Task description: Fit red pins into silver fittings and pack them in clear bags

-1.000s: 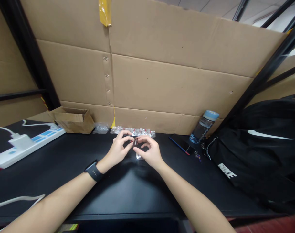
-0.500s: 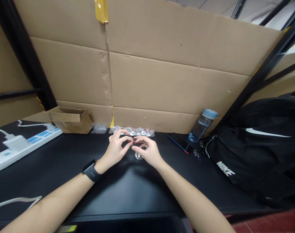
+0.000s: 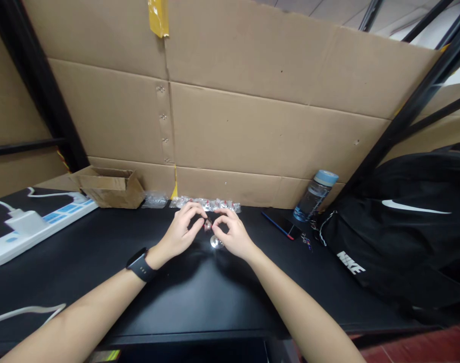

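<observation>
Over the black table, my left hand (image 3: pixel 181 231) pinches a small round silver piece with red at its edge (image 3: pixel 208 225) between thumb and fingertips. My right hand (image 3: pixel 234 235) is just right of it, its thumb and forefinger tips curled together into a ring. Whether anything tiny is between those right fingertips is too small to tell. Below them a shiny silver disc (image 3: pixel 216 242) lies on the table, partly covered by my right hand. Behind my hands, a row of clear plastic packets with silver and red pieces (image 3: pixel 224 205) lies along the cardboard wall.
An open cardboard box (image 3: pixel 112 189) and a crumpled clear bag (image 3: pixel 155 199) stand at the back left, near a white power strip (image 3: pixel 44 229). To the right are a phone (image 3: pixel 284 222), a pen (image 3: pixel 277 225), keys (image 3: pixel 307 242), a water bottle (image 3: pixel 315 196) and a black backpack (image 3: pixel 403 237).
The small silver piece has turned so its round face shows more. My right fingertips have moved slightly right, apart from it, and closed toward each other.
</observation>
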Available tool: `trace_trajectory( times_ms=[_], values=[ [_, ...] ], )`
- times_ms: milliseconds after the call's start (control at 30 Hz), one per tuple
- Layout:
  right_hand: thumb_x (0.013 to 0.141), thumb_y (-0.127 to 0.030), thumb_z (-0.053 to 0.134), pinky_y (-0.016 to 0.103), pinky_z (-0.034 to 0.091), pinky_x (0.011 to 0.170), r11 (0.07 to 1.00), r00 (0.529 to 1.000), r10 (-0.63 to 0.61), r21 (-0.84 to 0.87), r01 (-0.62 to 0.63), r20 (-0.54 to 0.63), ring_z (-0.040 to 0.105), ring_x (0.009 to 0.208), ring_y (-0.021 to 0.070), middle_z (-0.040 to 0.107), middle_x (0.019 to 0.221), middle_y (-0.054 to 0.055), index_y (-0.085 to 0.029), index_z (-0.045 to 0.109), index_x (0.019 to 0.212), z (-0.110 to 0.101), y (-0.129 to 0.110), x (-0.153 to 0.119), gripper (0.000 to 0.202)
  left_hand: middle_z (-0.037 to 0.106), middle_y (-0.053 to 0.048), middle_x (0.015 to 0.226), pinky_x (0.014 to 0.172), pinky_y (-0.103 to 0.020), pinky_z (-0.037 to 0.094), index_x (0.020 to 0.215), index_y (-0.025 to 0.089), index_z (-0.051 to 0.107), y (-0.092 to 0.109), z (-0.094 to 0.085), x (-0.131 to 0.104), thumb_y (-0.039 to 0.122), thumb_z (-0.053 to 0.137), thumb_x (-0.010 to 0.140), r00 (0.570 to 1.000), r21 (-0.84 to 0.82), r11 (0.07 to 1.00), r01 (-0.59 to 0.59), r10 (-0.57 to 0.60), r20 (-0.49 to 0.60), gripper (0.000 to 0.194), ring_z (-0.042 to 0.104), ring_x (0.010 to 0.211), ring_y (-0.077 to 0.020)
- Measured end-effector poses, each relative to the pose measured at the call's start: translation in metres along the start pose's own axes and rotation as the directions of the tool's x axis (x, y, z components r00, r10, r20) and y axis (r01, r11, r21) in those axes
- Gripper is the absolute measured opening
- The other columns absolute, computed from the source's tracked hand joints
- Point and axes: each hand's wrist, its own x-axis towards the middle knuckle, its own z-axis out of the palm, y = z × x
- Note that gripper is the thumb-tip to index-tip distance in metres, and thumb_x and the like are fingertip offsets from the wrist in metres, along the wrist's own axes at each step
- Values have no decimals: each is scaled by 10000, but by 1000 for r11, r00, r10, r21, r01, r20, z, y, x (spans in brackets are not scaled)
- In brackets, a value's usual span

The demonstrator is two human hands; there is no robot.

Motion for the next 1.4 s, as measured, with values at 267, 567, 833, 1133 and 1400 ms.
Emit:
trace_trajectory(
  times_ms=[267, 567, 833, 1133, 1400],
  values=[
    [860, -222, 690, 491, 320, 1142, 996, 997, 5, -92, 1, 73, 427, 1351, 274, 538, 1379, 79, -234, 710, 819, -3, 3, -2, 47, 592, -58, 1247, 1067, -475, 352, 1036, 288, 723, -10, 4, -5, 369, 641, 885, 981, 171, 984, -45, 11, 196, 190, 501, 1218, -289],
    [881, -234, 692, 473, 412, 1047, 996, 988, 2, -89, 12, 156, 438, 1322, 280, 547, 1366, 71, -235, 715, 824, 3, 2, -5, 62, 624, -29, 1186, 1028, -486, 325, 864, 312, 774, -18, 9, -5, 395, 703, 851, 951, 158, 987, -3, -46, 305, 110, 464, 1209, -297],
    [870, -270, 708, 363, 454, 872, 924, 941, 49, -373, 84, 334, 617, 946, 223, 684, 1023, 56, -245, 706, 1046, -10, 14, -6, 178, 680, -28, 964, 920, -389, 319, 847, 306, 778, -35, 6, -8, 445, 684, 892, 937, 182, 981, -61, -6, 349, 174, 544, 1032, -245],
    [840, -145, 654, 288, 456, 704, 848, 933, 181, -529, 11, 311, 688, 795, 218, 748, 868, 35, -287, 772, 808, -12, 21, -5, 188, 696, -30, 749, 837, -357, 298, 769, 260, 721, -45, 2, -9, 444, 585, 942, 935, 189, 979, -78, 6, 354, 287, 606, 820, -215],
    [897, -161, 605, 277, 477, 749, 948, 969, 78, -318, 2, 236, 645, 902, 190, 699, 965, 44, -225, 697, 838, -13, 15, -1, 126, 744, 7, 848, 858, -349, 326, 882, 276, 712, -32, 1, -3, 413, 603, 937, 960, 200, 978, 59, -110, 257, 184, 657, 879, -217]
  ],
)
